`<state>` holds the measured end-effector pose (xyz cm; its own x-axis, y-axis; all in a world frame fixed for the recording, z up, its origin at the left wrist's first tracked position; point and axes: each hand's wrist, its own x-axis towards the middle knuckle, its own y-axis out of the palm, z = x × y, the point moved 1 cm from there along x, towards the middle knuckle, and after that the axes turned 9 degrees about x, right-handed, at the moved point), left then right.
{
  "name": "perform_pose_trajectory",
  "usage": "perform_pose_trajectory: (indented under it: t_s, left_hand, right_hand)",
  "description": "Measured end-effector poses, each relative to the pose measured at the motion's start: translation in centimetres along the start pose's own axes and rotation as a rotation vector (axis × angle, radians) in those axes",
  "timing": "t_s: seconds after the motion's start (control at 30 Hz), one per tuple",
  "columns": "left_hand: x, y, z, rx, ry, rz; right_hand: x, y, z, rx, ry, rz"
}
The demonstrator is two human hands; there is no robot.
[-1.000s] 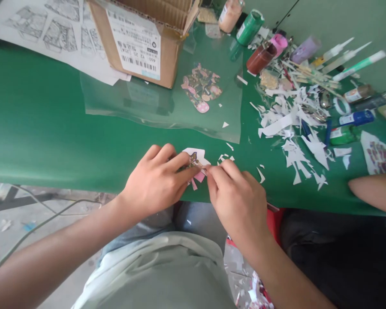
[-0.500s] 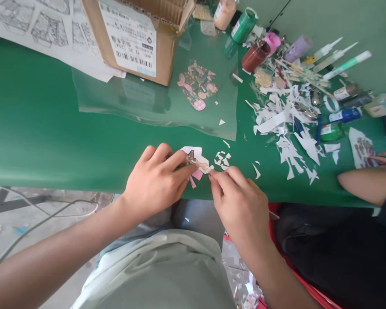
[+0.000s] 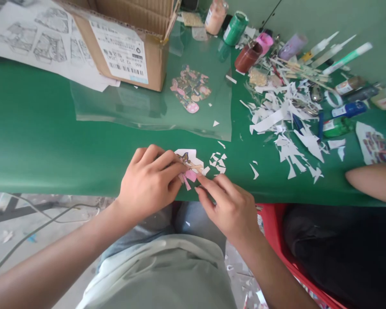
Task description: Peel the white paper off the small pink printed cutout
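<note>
In the head view, my left hand grips a small printed paper cutout at the table's front edge. The cutout shows a figure with a pink lower part and a white margin around its top; my left fingers hide its left side. My right hand is at the cutout's right edge, index fingertip by the pink part and thumb apart below it. I see nothing between its fingers. Several small white paper scraps lie just beyond my right hand on the green table.
A cardboard box and printed sheets stand at the back left. Cut-out pieces lie on a clear plastic sheet. Paper strips and paint bottles crowd the right. Another person's arm rests at the far right.
My right thumb and index finger have parted from a pinch at a white scrap and shifted left towards the pink part. My left hand still holds the cutout. The camera view has shifted slightly.
</note>
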<state>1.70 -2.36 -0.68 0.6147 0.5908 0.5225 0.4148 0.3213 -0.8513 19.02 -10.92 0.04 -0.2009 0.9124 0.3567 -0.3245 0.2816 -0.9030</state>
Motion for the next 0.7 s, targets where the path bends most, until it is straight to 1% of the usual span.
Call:
perform_pose_trajectory:
  t_s: [0.27,0.47,0.57,0.63,0.7]
  left_hand:
    - [0.2,-0.2,0.1,-0.008,-0.031,0.018]
    - [1.1,-0.3,0.6,0.003,-0.050,0.076]
    - [1.5,-0.1,1.0,0.020,-0.071,0.079]
    - [1.6,0.1,1.1,0.030,-0.074,0.068]
    - [1.6,0.1,1.1,0.057,-0.056,0.051]
  right_hand:
    - [0.8,-0.1,-0.4,0.041,-0.020,-0.030]
    - [0.8,0.1,-0.6,0.030,-0.060,-0.069]
    - [0.6,0.1,-0.7,0.033,-0.076,-0.072]
    - [0.5,-0.1,-1.1,0.048,-0.072,-0.082]
    - [0.3,-0.4,-1.9,0.062,-0.025,-0.107]
